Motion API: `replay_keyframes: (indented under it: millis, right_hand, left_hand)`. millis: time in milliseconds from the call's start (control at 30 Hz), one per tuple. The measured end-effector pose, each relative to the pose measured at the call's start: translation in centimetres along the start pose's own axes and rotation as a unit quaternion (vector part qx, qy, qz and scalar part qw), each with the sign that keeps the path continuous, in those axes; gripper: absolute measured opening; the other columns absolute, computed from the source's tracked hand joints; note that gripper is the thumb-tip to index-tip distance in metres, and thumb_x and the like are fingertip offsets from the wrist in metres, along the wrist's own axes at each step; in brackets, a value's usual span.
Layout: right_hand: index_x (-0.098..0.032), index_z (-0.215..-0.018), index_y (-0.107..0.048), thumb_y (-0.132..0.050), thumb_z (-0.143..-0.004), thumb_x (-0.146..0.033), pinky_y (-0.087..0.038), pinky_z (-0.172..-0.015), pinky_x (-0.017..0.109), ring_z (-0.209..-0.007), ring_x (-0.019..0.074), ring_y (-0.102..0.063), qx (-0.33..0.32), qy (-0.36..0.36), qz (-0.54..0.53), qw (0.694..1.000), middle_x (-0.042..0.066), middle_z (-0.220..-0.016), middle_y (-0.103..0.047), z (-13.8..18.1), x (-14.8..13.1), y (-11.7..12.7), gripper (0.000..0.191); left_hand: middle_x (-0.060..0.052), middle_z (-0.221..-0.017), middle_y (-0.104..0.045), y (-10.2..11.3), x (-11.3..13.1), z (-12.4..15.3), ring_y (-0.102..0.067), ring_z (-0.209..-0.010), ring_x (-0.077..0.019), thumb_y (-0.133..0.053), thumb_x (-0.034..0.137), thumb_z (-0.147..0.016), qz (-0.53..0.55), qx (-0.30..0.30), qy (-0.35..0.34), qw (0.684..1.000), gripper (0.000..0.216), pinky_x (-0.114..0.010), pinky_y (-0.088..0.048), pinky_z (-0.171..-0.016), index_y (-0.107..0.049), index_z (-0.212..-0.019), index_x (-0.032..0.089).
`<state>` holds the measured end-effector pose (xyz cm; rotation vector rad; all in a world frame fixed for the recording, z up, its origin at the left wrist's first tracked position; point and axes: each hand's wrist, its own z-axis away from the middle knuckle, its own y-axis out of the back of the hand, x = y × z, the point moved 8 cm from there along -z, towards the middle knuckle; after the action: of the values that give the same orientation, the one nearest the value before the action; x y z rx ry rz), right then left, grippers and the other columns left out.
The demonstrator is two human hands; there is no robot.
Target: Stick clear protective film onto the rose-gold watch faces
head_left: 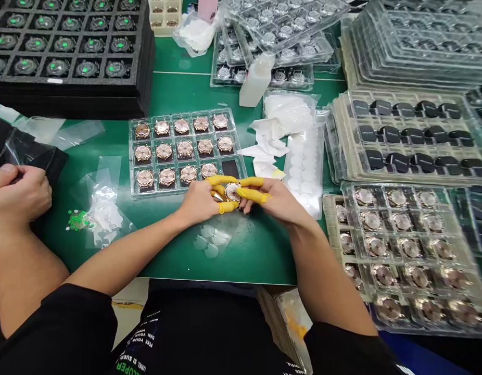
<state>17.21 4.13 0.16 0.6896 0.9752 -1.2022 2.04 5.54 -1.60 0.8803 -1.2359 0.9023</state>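
Note:
Between my two hands is a rose-gold watch head (232,192) with a pale dial, held just above the green table. My left hand (205,199), in yellow finger cots, grips its left side. Fingers of my right hand (264,194), also in yellow cots, press on its right side and face. Right behind the hands lies a clear tray (136,188) of similar watch heads in rows; its front right compartment holds only a dark pad. Several round clear films (212,239) lie on the table in front of my hands.
A co-worker's hand (20,195) is at the left, near green dots (77,220) and film scraps (108,211). A black foam tray stack (143,78), a white bottle (257,80), white wipes (268,138), a sheet of round stickers (303,172) and stacked clear trays (415,255) surround the workspace.

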Motion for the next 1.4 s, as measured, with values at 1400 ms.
replay_keyframes:
  millis: [1400]
  right_hand:
    - [-0.022, -0.123, -0.055, -0.095, -0.062, -0.041, -0.03, -0.055, 0.027, -0.057, 0.0109, -0.043, -0.02, 0.028, 0.03, 0.999, -0.01, -0.064, -0.055, -0.2, -1.7, -0.6, 0.075]
  left_hand:
    - [0.002, -0.086, -0.076, 8.0, 4.3, 0.0, -0.078, -0.086, -0.0144, -0.097, 0.025, -0.061, 0.02, 0.008, -0.054, 0.998, 0.042, -0.022, -0.065, -0.074, -0.073, -0.095, 0.02]
